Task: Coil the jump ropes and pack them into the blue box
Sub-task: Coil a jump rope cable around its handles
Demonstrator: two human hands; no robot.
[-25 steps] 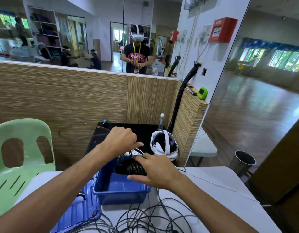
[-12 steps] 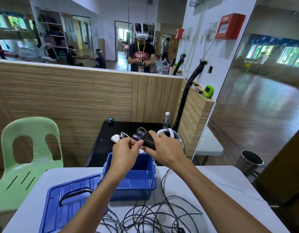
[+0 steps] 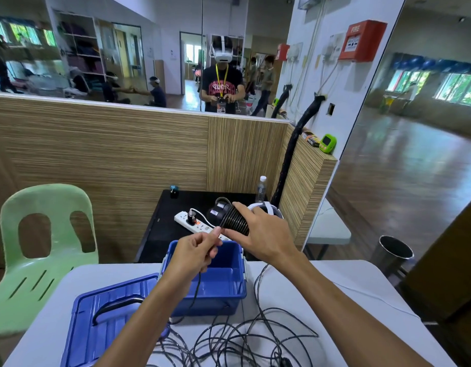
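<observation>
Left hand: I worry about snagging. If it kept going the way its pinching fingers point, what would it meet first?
Probably the coiled jump rope held in the right hand; the left hand pinches the cord just below it. Depth is uncertain.

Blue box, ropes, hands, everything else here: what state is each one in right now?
blue box: open, upright, nothing visible inside
blue lid: off, flat beside the box
coiled rope bundle: wound tight, gripped by right hand
left hand: pinching the rope's free end
loose ropes: tangled on the table
power strip: plug inserted
</observation>
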